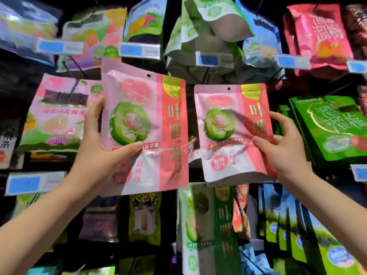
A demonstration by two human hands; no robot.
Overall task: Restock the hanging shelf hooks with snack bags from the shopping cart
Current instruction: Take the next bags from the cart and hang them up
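Snack bags, head view: two matching pink pouches with a green fruit print and a red side band are held up side by side, near the camera, in front of the hanging display.

The left snack bag (145, 124) is upright and sits slightly higher and nearer than the other. The left hand (99, 155) grips it at its lower left edge. The thumb (131, 147) lies across the front below the fruit print, and the fingers wrap behind the left edge. Its hang hole (148, 75) is visible at the top.

The right snack bag (230, 133) is tilted slightly, apart from the left one with a dark gap between them. The right hand (288, 153) holds it at its right edge, pinching it with the thumb on the red band and the fingers curled round the back. Its own hang hole (229, 88) is also visible. Whether either hole sits on a hook cannot be told.

Surrounding stock:
- A pink bag (59, 116) hangs to the far left, partly behind the left hand.
- A stack of green bags (333, 128) hangs to the right of the right hand.
- A red bag (321, 36) hangs at upper right.
- A blue-and-white price label (139, 50) sits above the left snack bag; similar labels run along the same row.
- A green-and-white bag (198, 225) hangs below the two held pouches.
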